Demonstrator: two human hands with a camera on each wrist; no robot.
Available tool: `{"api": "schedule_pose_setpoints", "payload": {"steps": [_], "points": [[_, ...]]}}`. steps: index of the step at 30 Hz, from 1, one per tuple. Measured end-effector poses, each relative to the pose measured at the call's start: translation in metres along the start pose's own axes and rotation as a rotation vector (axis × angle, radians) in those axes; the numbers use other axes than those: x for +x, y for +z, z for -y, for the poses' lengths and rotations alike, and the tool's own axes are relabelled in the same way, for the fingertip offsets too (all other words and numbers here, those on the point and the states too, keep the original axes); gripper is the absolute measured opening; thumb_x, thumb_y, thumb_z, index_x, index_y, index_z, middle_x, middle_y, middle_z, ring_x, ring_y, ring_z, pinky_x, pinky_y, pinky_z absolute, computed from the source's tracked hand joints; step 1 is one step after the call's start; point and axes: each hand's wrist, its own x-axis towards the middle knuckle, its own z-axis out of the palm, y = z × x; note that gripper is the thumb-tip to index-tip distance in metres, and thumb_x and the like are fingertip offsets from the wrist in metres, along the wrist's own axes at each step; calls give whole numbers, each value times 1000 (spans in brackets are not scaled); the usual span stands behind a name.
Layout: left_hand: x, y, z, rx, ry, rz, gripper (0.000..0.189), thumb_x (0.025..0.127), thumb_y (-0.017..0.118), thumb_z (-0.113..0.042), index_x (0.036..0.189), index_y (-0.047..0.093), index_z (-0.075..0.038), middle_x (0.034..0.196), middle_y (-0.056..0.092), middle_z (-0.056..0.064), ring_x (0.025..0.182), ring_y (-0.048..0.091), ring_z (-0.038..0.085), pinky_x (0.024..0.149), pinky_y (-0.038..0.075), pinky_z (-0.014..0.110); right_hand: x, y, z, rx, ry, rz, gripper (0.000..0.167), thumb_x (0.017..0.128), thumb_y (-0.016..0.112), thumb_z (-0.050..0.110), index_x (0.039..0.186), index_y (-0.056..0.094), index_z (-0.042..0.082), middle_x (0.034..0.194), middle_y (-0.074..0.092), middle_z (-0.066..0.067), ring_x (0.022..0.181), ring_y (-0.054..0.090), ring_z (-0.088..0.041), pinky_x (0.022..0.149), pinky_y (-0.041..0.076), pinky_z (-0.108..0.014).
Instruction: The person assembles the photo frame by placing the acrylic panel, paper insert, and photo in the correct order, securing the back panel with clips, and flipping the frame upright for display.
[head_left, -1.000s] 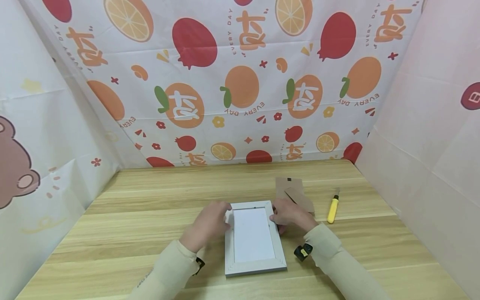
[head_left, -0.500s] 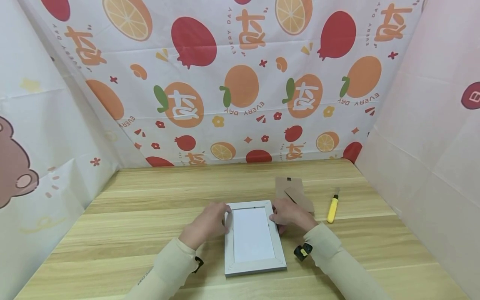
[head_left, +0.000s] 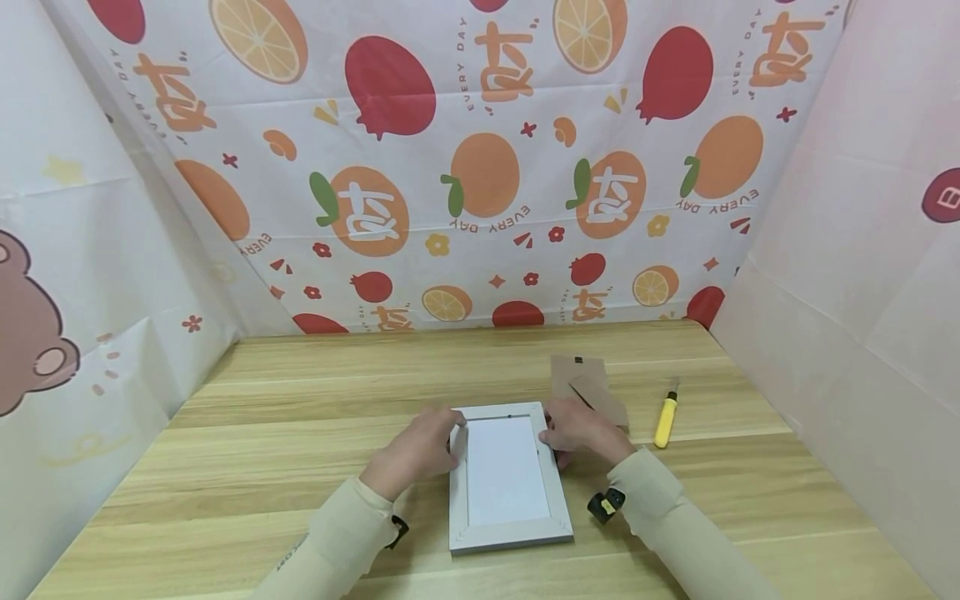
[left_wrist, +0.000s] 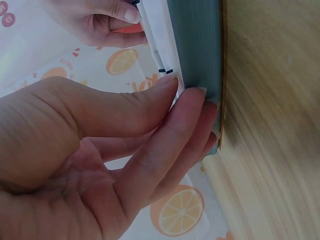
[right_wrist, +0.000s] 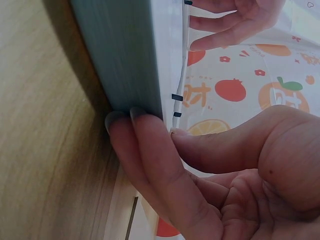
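Observation:
A white picture frame (head_left: 512, 533) lies flat on the wooden table, with a plain white sheet (head_left: 506, 471) filling its opening. My left hand (head_left: 415, 450) pinches its left edge near the far corner. In the left wrist view, the thumb is at the upper rim and the fingertips (left_wrist: 192, 102) press the grey-green outer side. On the opposite edge, my right hand (head_left: 581, 429) grips the frame, thumb above and fingers (right_wrist: 155, 145) against the side. Small black tabs (right_wrist: 177, 97) stick up along the inner rim.
Behind my right hand lie brown cardboard pieces (head_left: 577, 369), partly covered by that hand. Farther right is a yellow-handled tool (head_left: 665, 422) with a thin metal tip. Fruit-printed cloth (head_left: 480, 250) hangs behind the table (head_left: 315, 417), with pale cloth at both sides.
My left hand, blurred a second ago, has settled against the frame's left edge and now pinches it. The right hand keeps its place, and the frame has barely shifted.

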Motion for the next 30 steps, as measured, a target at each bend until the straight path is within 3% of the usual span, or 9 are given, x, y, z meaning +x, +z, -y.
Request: {"api": "schedule_pose_setpoints", "payload": {"steps": [9,12,16,17,21,24,27,30], "points": [[-2,0,-1,13,-7,-3,47,71,81,8,116,69,8,116,72,22,110,63,39,97,52,54,-1,-1,2,6,9,11,19,100,64,7,118,66,1,87,68,-8,61,70,-16,60,59,-29],[-2,0,-1,17,-4,-8,45,71,80,9,115,69,9,117,72,23,110,64,39,98,53,54,0,-1,2,25,9,17,20,100,64,7,119,66,0,87,69,-9,62,71,-17,60,59,-30],[-1,1,0,22,2,-10,44,70,79,10,114,71,10,113,74,22,95,65,31,88,56,48,1,-3,-1,42,-4,18,13,100,63,8,110,68,1,84,69,-7,63,70,-16,60,60,-31],[-1,1,0,22,4,-10,44,70,79,11,113,71,10,112,74,22,90,64,29,85,56,46,4,-2,-7,4,-33,-5,11,100,63,12,105,68,4,80,69,-5,61,69,-15,58,58,-30],[1,2,0,17,11,-9,44,69,79,12,112,71,11,109,75,23,77,59,23,76,56,41,2,-12,-10,-101,-39,-113,19,97,65,18,109,69,3,83,72,-4,63,68,-13,60,54,-29],[1,2,0,14,5,-9,44,70,80,11,113,71,11,113,74,23,83,61,25,81,56,43,-1,-22,-7,-153,-20,-202,30,95,67,16,121,68,1,101,74,-10,78,69,-17,70,57,-34],[1,2,0,16,-6,-7,43,71,80,10,113,71,11,116,73,23,94,64,30,87,55,47,2,-29,-13,-207,-17,-270,27,94,68,13,119,70,2,116,71,-15,95,65,-23,82,57,-41],[1,2,0,15,-13,-1,40,72,78,11,111,71,10,111,74,22,91,63,30,82,55,45,5,-33,-21,-254,-17,-316,23,92,69,11,113,72,2,117,71,-16,97,64,-26,85,56,-45]]}}
